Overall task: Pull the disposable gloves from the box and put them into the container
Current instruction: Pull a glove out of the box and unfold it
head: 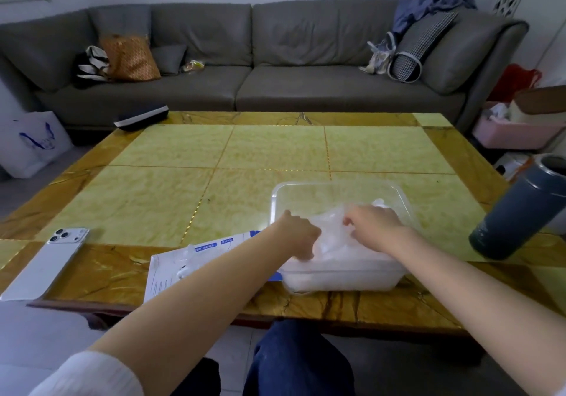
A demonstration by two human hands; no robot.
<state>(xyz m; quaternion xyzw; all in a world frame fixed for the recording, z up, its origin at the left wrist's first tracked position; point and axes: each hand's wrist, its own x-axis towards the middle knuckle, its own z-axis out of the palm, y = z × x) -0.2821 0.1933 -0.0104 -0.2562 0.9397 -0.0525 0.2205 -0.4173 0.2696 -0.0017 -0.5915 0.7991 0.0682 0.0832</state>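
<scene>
A clear plastic container (337,189) stands on the table near its front edge, holding a heap of thin translucent disposable gloves (332,236). Both my hands are inside it. My left hand (298,236) is closed on the gloves at the left of the heap. My right hand (372,227) presses and grips the gloves at the right. The white and blue glove box (196,257) lies flat just left of the container, partly under my left forearm, with a bit of plastic showing at its opening.
A white phone (46,262) lies at the table's front left. A dark grey bottle (520,208) stands at the right edge. A dark flat box (142,116) sits at the far left corner. A grey sofa (275,58) with bags is behind the table.
</scene>
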